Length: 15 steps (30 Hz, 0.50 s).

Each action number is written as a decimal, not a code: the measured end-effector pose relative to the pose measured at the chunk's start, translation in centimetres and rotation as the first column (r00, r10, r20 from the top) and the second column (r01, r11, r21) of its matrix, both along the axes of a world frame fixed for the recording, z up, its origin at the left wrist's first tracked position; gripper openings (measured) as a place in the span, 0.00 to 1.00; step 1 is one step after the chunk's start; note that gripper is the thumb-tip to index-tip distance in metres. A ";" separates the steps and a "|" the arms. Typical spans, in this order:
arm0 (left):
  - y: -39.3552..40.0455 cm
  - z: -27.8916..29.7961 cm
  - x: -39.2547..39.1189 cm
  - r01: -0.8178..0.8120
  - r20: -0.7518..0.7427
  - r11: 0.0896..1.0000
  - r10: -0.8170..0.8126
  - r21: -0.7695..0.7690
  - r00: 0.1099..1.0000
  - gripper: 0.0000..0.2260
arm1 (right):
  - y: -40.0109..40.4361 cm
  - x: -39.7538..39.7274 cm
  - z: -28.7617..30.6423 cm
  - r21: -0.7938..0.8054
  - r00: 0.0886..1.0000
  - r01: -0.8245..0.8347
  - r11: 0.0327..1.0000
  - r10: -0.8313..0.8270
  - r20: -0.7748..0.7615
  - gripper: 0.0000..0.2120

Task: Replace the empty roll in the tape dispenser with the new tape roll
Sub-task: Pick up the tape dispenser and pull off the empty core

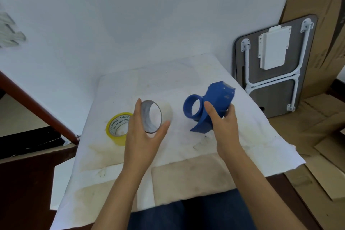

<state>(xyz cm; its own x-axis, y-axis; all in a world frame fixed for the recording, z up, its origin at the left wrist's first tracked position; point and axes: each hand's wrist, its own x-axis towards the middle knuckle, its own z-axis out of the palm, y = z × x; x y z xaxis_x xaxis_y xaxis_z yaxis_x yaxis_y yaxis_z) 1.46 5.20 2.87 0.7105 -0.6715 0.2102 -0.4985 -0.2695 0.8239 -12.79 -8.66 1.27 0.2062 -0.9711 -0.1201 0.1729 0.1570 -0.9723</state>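
While both bare forearms reach forward over a stained, wrinkled white sheet [186,173], the left hand [143,136] holds the empty roll [151,115], a thin pale cardboard ring with a dull grey inner face, pinched by its rim between thumb and fingers. The right hand [224,123] grips the blue tape dispenser [211,106], a smooth moulded plastic piece with a round hollow hub and a flared curved skirt, thumb on one side and fingers wrapped behind. Just left of the left hand, the new tape roll [117,128] lies flat on the sheet, glossy yellow with printed lettering on its core. Farther right, a folded table [270,84] with white metal legs leans against brown cardboard [317,46].
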 end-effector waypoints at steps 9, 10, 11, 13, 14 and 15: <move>-5.8 -0.2 5.9 0.057 0.149 0.924 -0.121 0.377 0.981 0.40 | -2.4 3.5 0.8 -0.066 0.998 -0.050 0.997 0.047 -0.047 0.22; -6.8 -0.3 6.5 0.059 0.145 0.916 -0.126 0.397 0.981 0.41 | -2.5 3.6 0.8 -0.072 0.997 -0.056 0.996 0.052 -0.056 0.22; -7.8 -0.4 7.1 0.068 0.141 0.905 -0.139 0.419 0.980 0.41 | -2.7 3.8 0.7 -0.075 0.996 -0.061 0.995 0.056 -0.068 0.23; -9.7 -0.7 8.3 0.097 0.109 0.883 -0.165 0.460 0.980 0.42 | -3.0 3.9 0.5 -0.078 0.993 -0.076 0.994 0.068 -0.094 0.23; -10.5 -0.8 8.7 0.111 0.089 0.874 -0.172 0.473 0.981 0.42 | -3.2 3.9 0.4 -0.079 0.991 -0.085 0.993 0.076 -0.106 0.24; -11.2 -1.0 9.1 0.117 0.075 0.869 -0.174 0.481 0.982 0.42 | -3.3 3.8 0.3 -0.080 0.990 -0.093 0.992 0.083 -0.118 0.24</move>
